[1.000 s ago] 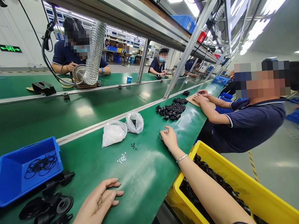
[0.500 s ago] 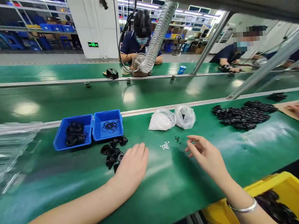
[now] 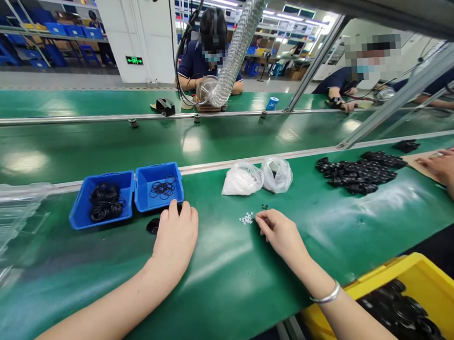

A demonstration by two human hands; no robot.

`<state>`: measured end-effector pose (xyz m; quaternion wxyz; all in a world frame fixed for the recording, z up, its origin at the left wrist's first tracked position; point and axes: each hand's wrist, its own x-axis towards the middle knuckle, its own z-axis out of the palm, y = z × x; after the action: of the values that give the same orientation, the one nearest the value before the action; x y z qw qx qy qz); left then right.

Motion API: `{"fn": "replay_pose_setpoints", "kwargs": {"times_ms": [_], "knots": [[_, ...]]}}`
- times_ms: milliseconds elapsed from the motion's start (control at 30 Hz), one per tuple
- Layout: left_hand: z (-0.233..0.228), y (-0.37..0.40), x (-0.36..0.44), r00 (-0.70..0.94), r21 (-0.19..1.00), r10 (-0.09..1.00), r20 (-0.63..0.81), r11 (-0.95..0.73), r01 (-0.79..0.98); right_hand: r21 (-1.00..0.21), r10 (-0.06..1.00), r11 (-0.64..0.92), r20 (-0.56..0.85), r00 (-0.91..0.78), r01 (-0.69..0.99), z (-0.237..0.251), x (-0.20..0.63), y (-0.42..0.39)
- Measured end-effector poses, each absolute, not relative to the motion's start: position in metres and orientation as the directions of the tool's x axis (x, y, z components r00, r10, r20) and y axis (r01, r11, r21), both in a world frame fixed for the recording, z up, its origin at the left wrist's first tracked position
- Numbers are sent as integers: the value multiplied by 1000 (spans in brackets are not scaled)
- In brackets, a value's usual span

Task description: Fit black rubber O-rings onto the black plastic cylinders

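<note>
My left hand [image 3: 176,232] lies palm down over the black plastic parts, just in front of the blue bins, its fingers slightly spread. A black round part [image 3: 152,226] shows beside it, and the hand hides most of the others. My right hand [image 3: 280,233] has thumb and forefinger pressed together beside the small white pieces [image 3: 247,218]. Anything in that pinch is too small or hidden to make out. A few tiny black pieces [image 3: 264,206] lie just beyond its fingers.
Two blue bins hold black coils [image 3: 108,200] and thin black rings [image 3: 162,188]. Two clear plastic bags [image 3: 243,179] stand behind the small pieces. Black parts [image 3: 360,172] are heaped at right, near another person's hand [image 3: 448,169]. A yellow crate [image 3: 421,266] is at lower right; clear trays [image 3: 16,219] lie left.
My left hand has moved left and farther away, onto the black parts. My right hand has moved left to the small pieces, and its fingers have closed into a pinch.
</note>
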<state>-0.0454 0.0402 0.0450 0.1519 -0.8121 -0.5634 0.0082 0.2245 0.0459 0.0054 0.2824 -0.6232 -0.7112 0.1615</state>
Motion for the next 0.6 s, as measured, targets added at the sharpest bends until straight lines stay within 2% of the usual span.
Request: {"fn": "replay_pose_setpoints", "kwargs": {"times_ms": [333,467,600], "knots": [[58,40,-48,322,-253,947,9,-309,917,-554,974,172,219,-56,814,-1,228,64],[55,42,-50,397,-204,914,-84,-405,891,-547,977,138,212,-22,826,-2,229,60],[46,46,-51,477,-135,877,-63,-481,866,-537,978,108,210,8,837,-2,228,58]]}}
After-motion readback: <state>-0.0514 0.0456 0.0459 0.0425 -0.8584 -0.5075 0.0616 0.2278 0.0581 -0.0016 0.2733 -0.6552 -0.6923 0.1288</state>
